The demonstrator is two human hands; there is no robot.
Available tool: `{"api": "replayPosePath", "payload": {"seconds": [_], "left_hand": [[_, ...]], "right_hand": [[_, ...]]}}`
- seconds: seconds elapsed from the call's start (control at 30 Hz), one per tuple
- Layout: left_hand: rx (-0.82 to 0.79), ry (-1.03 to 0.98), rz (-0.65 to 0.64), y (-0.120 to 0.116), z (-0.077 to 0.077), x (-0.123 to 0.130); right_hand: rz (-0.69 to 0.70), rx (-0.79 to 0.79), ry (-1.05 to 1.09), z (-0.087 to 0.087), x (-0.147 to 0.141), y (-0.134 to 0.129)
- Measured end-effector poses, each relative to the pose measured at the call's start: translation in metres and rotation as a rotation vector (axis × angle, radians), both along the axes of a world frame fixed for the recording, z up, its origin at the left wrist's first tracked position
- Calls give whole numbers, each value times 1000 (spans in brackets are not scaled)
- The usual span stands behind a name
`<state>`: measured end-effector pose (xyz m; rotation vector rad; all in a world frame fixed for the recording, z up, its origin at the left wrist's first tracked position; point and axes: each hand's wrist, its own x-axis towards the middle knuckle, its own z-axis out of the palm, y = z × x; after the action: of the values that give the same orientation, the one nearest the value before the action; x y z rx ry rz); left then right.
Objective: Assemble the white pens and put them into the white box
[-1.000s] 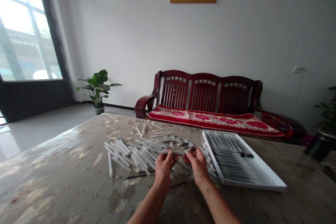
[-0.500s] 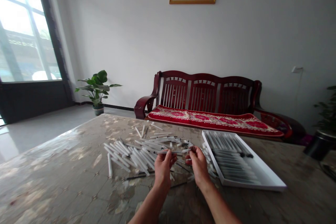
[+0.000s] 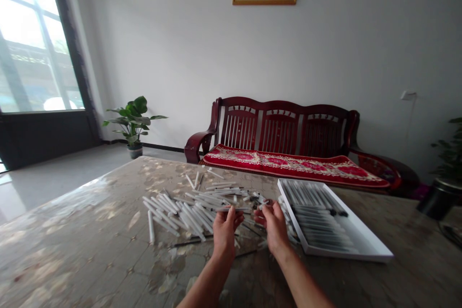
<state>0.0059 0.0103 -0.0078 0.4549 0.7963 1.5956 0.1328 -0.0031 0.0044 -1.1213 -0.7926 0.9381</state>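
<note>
My left hand (image 3: 224,228) pinches a slim pen barrel (image 3: 220,210), whitish and held level between thumb and fingers. Just to its right, my right hand (image 3: 274,226) has thumb and fingertips closed on a small whitish pen part (image 3: 264,206), perhaps a cap; its exact shape is unclear. A gap separates this part from the barrel. Beyond and left of the hands lies a loose pile of white pen barrels (image 3: 193,216). Thin black refills (image 3: 187,242) lie at the near side of the pile, and small pieces are scattered around my right fingers.
Right of my hands, a shallow white box (image 3: 364,245) holds rows of pens (image 3: 325,231) with dark parts. Everything rests on a patterned table (image 3: 108,260). Behind it stand a dark red wooden bench (image 3: 281,130) and a potted plant (image 3: 134,120).
My right hand has moved slightly right, away from the barrel in my left hand, and a gap now shows between them. My left hand has hardly moved.
</note>
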Motion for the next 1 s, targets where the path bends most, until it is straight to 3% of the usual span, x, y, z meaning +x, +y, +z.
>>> {"api": "replayPosePath", "payload": {"seconds": [0.07,0.2,0.3,0.47,0.63,1.0], "left_hand": [[-4,-2,18,1,-1,-1],[-5,4,35,3,-2,-4],[14,21,31,4,-2,-4],[21,58,43,3,0,-4],[38,72,67,2,1,-4],[111,228,30,-1,1,0]], "right_hand": [[-11,23,-137,-3,5,4],[-34,199,-647,-8,9,8],[-86,277,-860,-10,6,7],[-98,307,-1063,-14,2,3],[-115,227,-1228,-16,4,0],[-94,266,-1346,-7,0,-5]]}}
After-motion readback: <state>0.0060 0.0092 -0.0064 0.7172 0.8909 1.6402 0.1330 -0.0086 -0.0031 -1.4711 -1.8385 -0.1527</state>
